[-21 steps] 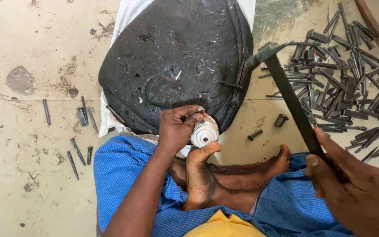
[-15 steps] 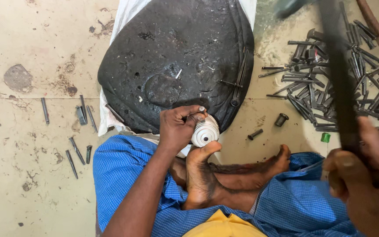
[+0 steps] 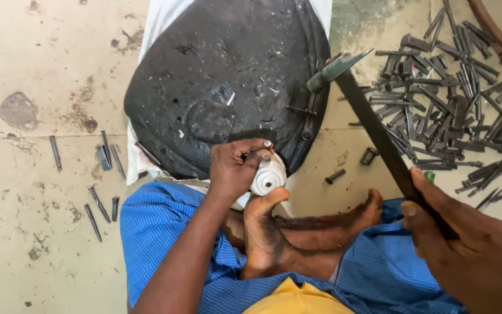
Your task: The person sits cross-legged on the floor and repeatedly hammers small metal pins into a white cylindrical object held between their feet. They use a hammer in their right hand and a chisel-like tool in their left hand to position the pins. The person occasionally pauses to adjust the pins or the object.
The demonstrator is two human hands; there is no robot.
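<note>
Hammer (image 3: 344,63) back down from that blurry upswing half a second ago, head now over the black pad's (image 3: 222,75) right edge. Right hand (image 3: 472,250) clenched on handle; left hand (image 3: 236,168) pinching white ribbed piece (image 3: 268,177) at pad's near edge, toe-braced. Mid-strike, probably.

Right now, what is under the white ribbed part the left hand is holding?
The white ribbed part rests at the edge of the black mat, steadied by the left hand and a big toe. The part covers whatever lies directly underneath it.
</note>
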